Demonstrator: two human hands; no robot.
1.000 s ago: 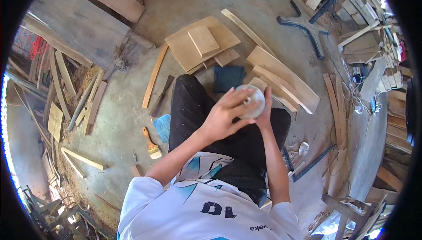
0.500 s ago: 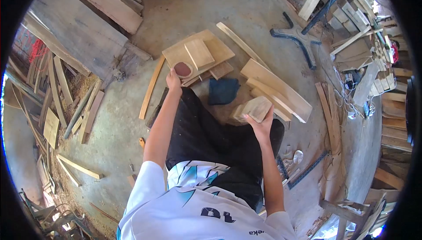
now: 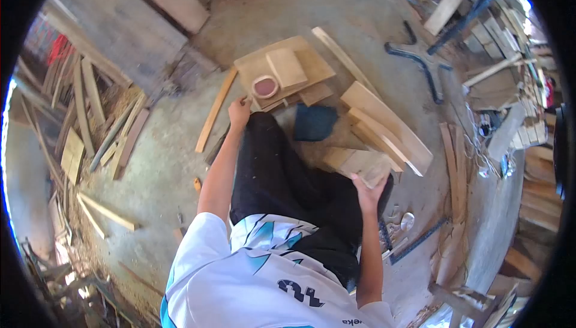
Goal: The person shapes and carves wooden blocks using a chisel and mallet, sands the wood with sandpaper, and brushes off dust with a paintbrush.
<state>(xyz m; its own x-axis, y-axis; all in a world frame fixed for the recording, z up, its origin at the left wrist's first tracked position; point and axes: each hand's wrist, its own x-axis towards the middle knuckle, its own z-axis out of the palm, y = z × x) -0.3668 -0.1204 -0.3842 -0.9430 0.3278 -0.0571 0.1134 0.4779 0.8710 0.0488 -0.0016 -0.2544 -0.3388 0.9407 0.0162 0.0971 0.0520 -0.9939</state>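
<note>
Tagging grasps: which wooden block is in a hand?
The wooden block gripped by the right hand; the other block lies on the wide board, no hand on it.

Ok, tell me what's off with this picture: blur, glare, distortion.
Head view: wide-angle bowing, black corners; head view: bright glare along the left edge and at upper right; head view: general softness, the wooden block by the right hand included.
</note>
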